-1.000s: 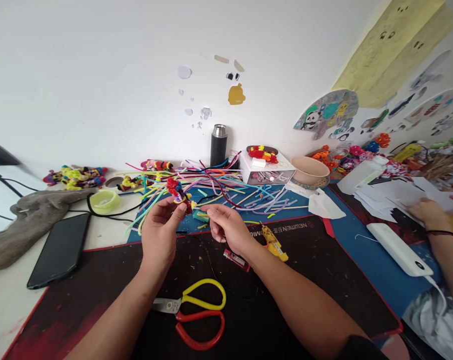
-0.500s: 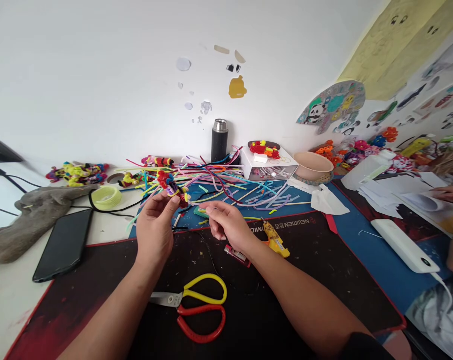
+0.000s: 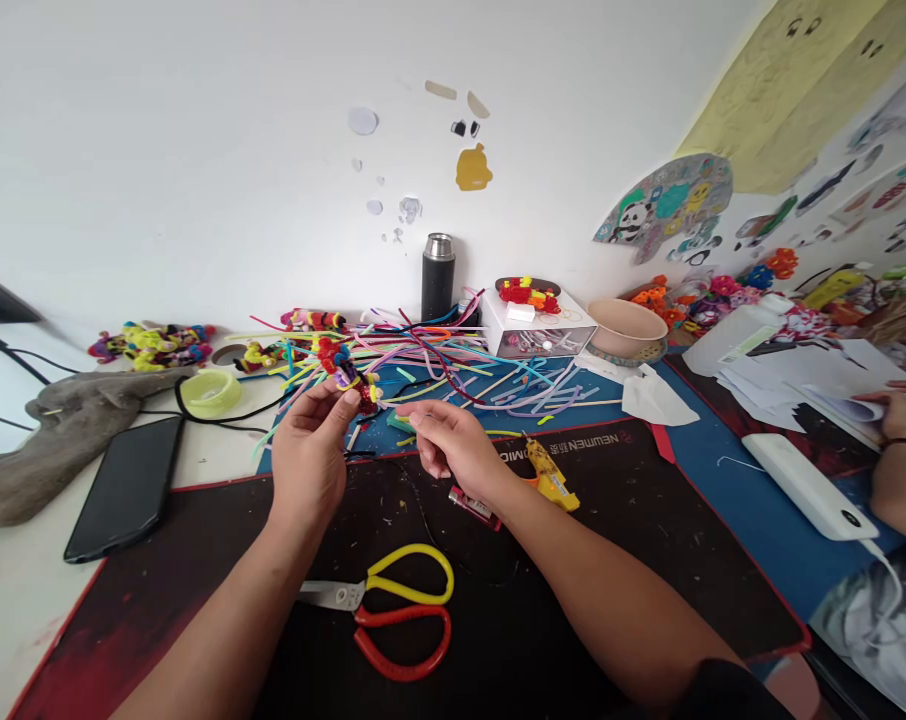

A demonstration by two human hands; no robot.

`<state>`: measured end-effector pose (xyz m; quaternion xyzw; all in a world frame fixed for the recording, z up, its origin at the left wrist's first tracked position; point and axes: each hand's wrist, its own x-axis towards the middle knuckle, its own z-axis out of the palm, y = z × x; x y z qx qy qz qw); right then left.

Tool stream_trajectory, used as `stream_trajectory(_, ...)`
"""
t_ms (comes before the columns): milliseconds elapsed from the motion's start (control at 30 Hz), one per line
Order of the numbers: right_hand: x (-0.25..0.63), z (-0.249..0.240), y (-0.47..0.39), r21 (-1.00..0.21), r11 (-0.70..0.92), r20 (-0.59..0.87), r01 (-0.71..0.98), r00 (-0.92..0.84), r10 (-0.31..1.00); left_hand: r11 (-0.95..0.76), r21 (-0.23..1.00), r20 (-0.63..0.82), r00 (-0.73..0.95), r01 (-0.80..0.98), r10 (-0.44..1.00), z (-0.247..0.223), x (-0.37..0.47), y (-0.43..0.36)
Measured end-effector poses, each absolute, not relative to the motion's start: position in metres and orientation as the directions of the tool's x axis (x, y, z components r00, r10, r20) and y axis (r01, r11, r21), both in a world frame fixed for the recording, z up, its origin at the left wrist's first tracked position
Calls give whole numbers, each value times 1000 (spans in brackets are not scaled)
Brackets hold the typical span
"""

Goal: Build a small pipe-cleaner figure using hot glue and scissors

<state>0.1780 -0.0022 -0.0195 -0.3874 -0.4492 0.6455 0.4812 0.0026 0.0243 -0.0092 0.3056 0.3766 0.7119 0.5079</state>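
In my left hand (image 3: 312,445) is a small pipe-cleaner figure (image 3: 348,380) in red, blue, purple and yellow, pinched between thumb and fingers and held upright. My right hand (image 3: 453,445) is closed in a pinch just to the right of it. A thin pale strand seems to run from the figure toward those fingertips; what they grip is too small to make out. Below my hands lie scissors (image 3: 400,610) with one yellow and one red handle. A red lighter (image 3: 474,508) rests under my right wrist, beside a yellow glue gun (image 3: 552,475).
Loose pipe cleaners (image 3: 453,370) spread behind my hands, with a black thermos (image 3: 438,280) and white box (image 3: 539,325) beyond. To the left are a phone (image 3: 127,488), tape roll (image 3: 211,393) and finished figures (image 3: 151,345). At right, another person's hand (image 3: 903,415) is by papers.
My hands and the figure stay nearly in place. The view has shifted slightly. At the right, the other person's hand has moved left over the papers.
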Motion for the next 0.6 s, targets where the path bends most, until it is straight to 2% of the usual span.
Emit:
stream_trajectory(367, 179, -21, -2, -951, -108, -42, -288, -227, 973, -187, 873, 65, -271, -451, 960, -8, 2, 22)
stream_trajectory(600, 180, -19, -3, -955, -100, -29, -279, -248, 968, -127, 881, 49, -179, -455, 983, -6, 8, 16)
